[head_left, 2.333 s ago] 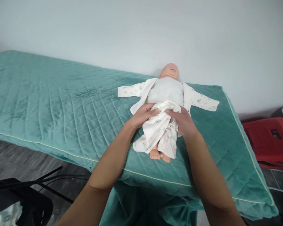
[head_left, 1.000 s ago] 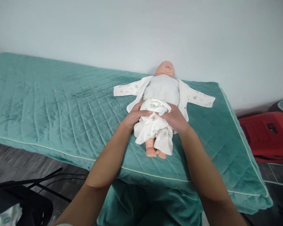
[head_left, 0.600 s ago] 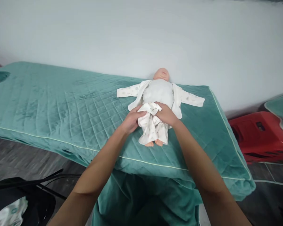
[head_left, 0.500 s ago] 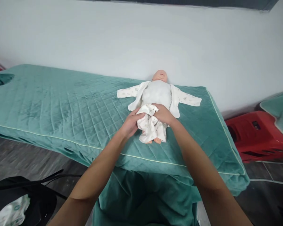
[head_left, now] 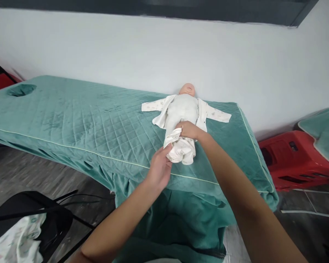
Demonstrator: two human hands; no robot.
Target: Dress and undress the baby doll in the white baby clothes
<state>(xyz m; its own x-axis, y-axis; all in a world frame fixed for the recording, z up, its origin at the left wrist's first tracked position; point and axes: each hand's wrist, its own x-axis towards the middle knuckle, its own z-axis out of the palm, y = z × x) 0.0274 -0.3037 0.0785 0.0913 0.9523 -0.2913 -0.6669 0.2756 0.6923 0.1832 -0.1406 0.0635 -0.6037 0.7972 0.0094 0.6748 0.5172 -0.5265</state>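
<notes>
A baby doll [head_left: 182, 109] lies on its back on the green quilted bed cover, head toward the wall. Its white patterned jacket [head_left: 219, 114] hangs open at the front, with both sleeves spread out sideways. White printed baby pants [head_left: 182, 150] are bunched around the doll's lower legs, and the feet are hidden. My left hand [head_left: 161, 164] pinches the pants at the lower left, near the bed's front edge. Higher up, my right hand [head_left: 189, 130] grips the gathered waist part over the doll's thighs.
The green massage bed [head_left: 71, 120] runs left to a face hole [head_left: 22, 90]. At lower left a black chair [head_left: 57, 228] carries a printed white cloth [head_left: 19, 241]. A red plastic chair [head_left: 298, 160] stands right of the bed, against the white wall.
My left hand has moved down along the pants toward the leg ends. The doll's feet, visible before, are now covered. My right hand still holds the waist part. The view has shifted slightly.
</notes>
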